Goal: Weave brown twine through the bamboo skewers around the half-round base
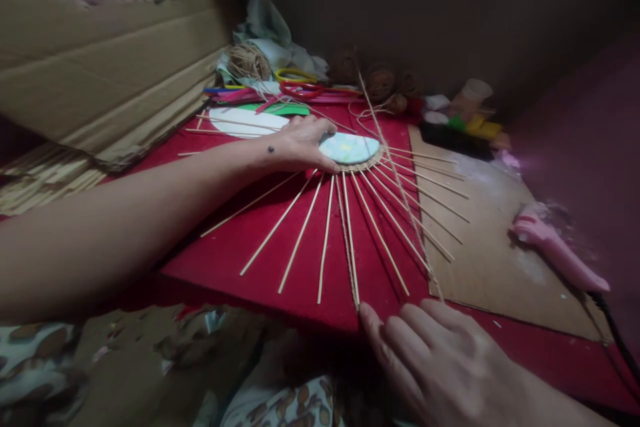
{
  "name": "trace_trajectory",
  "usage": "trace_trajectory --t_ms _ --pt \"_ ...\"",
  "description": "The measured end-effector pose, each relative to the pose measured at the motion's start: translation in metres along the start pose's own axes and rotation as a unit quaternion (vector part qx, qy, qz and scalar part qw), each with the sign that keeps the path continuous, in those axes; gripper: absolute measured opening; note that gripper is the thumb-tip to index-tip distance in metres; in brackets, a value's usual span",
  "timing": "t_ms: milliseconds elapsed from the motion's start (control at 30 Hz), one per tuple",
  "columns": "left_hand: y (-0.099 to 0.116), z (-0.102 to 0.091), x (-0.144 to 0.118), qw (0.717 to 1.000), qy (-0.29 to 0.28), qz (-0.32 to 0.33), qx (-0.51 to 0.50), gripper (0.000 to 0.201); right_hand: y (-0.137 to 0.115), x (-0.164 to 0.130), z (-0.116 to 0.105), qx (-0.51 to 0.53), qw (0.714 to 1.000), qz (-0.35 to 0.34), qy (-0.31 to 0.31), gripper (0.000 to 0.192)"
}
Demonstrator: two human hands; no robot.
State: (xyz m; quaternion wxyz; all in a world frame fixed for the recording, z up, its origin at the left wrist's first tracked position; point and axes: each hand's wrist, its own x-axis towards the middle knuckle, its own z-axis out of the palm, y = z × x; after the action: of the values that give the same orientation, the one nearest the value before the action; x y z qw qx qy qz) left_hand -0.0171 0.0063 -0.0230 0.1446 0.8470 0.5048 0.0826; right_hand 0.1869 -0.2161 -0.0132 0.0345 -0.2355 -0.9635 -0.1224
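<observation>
A pale round disc lies on the red board, with several thin wooden sticks fanning out from its edge and a ring of twine woven at its rim. My left hand presses flat on the disc's left side. My right hand is at the board's near edge, its fingertips pinching the end of a twine strand that runs from the disc toward me. A second strand rises up to the back.
A pink glue gun with a black cord lies at the right on a brown sheet. Twine balls, coloured strips, cloth and small containers crowd the back. Cardboard leans at the left.
</observation>
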Motion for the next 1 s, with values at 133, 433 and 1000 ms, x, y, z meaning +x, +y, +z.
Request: trace_trajectory --t_ms 133,433,1000 --pt "0.003 -0.002 -0.002 1.000 -0.011 -0.004 0.006 0.081 -0.003 -0.002 0.004 -0.009 1.000 0.012 0.021 0.033" --pt "0.003 -0.002 -0.005 1.000 -0.002 0.025 0.012 0.075 -0.002 -0.001 0.004 0.020 0.999 0.029 0.012 0.040" --pt "0.015 0.000 -0.024 0.938 0.003 0.337 -0.074 0.012 -0.003 -0.003 0.009 0.039 0.998 0.039 0.018 0.041"
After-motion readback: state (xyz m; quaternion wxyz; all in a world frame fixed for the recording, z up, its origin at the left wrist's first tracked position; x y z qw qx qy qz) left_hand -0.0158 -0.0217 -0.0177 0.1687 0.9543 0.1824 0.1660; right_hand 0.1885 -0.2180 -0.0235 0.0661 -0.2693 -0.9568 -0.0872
